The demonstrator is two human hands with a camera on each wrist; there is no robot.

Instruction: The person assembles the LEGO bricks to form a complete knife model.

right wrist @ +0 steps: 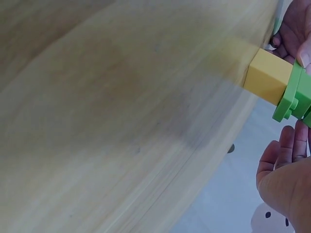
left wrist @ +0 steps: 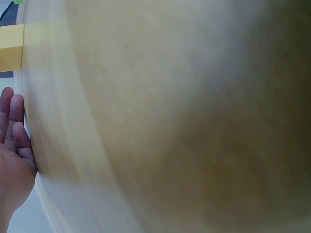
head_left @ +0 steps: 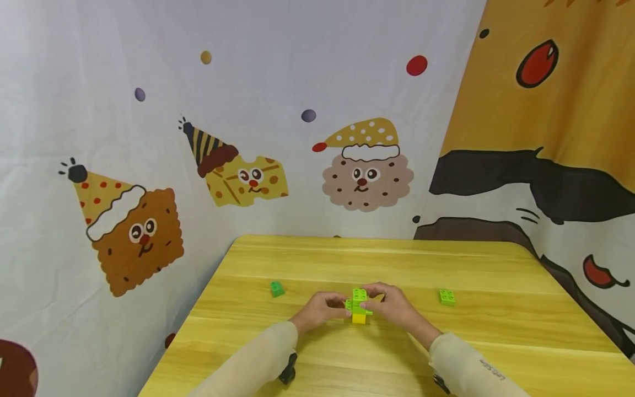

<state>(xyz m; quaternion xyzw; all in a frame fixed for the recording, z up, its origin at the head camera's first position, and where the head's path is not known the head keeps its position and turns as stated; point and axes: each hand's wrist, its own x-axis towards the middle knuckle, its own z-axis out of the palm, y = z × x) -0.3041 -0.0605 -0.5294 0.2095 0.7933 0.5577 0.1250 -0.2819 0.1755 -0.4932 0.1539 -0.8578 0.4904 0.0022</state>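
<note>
A small stack of toy building bricks stands upright on the table, with a yellow brick (head_left: pixel 359 318) at its base. Above that is a flat green plate (right wrist: pixel 290 92), topped by a light green brick (head_left: pixel 359 294). My left hand (head_left: pixel 318 310) pinches a light green brick (head_left: pixel 349 305) at the stack's left side. From the right, my right hand (head_left: pixel 394 305) grips the upper stack, thumb in front and fingers behind. In the left wrist view, the left hand (left wrist: pixel 14 160) shows only partly, below the yellow brick (left wrist: pixel 10 48).
A darker green sloped brick (head_left: pixel 276 289) lies on the wooden table (head_left: pixel 377 259) to the left. Farther right sits a light green brick (head_left: pixel 447 297) with studs up. A cloth with cartoon figures hangs behind the table.
</note>
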